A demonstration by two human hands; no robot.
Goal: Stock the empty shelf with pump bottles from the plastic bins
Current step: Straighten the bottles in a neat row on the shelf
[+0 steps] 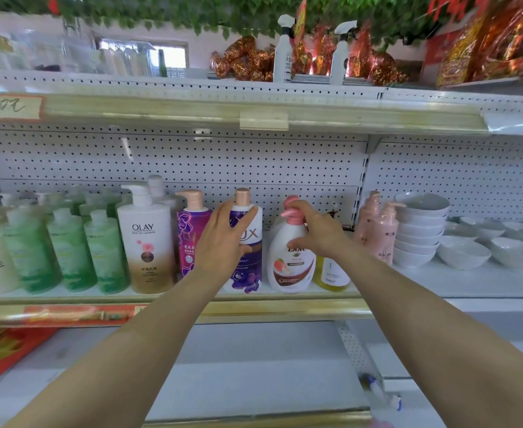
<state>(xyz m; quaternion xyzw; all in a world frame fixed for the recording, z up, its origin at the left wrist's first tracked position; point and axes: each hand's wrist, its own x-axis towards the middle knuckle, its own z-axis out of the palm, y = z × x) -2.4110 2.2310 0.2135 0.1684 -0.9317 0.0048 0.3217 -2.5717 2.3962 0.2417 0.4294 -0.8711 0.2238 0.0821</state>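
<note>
A row of pump bottles stands on the middle shelf (284,307). My left hand (223,239) wraps around the purple and white Lux bottle (249,267), fingers over its shoulder. My right hand (318,230) rests on the white Dove bottle (289,264) with the pink pump, fingers at the pump and thumb on its front. Left of them stand a magenta Lux bottle (189,236) and a white and gold Olay bottle (149,242). A yellow bottle (331,274) sits partly hidden behind my right wrist. The plastic bins are out of view.
Several green bottles (68,248) fill the shelf's left end. Two pink bottles (377,233) and stacked white bowls (420,230) stand in the bay to the right. The shelf above carries spray bottles (283,54) and red-gold decorations. A bare lower shelf (254,381) lies below my arms.
</note>
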